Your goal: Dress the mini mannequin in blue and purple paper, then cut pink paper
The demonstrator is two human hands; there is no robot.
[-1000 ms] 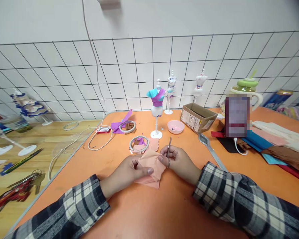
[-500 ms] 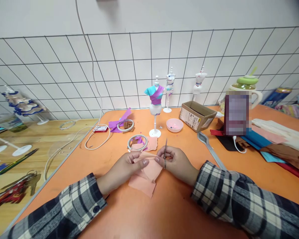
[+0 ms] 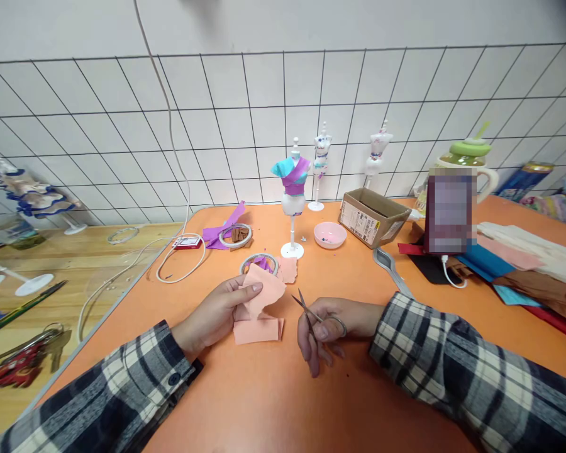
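My left hand [image 3: 221, 309] pinches a piece of pink crepe paper [image 3: 263, 290] between thumb and fingers; its right edge is curved. Just below lies a folded strip of the same pink paper [image 3: 257, 331]; whether it joins the held piece I cannot tell. To the right, my right hand [image 3: 325, 330] has its fingers through the handles of small scissors [image 3: 306, 308], whose blades are apart and point up and left, away from the paper. Behind the hands stands a white mini dress form [image 3: 293, 202] wrapped in purple and turquoise paper.
Two rolls of tape [image 3: 236, 236] [image 3: 252, 259] lie behind my left hand with paper scraps. A pink bowl [image 3: 330, 235], a cardboard box [image 3: 362, 220] and a propped phone [image 3: 449, 215] stand farther back. Coloured paper sheets [image 3: 523, 270] lie right. A white cable [image 3: 170, 132] runs along the left.
My hands have moved apart. The right hand has let go of the pink paper and turned the scissors, now opened; the left hand has raised and turned the paper.
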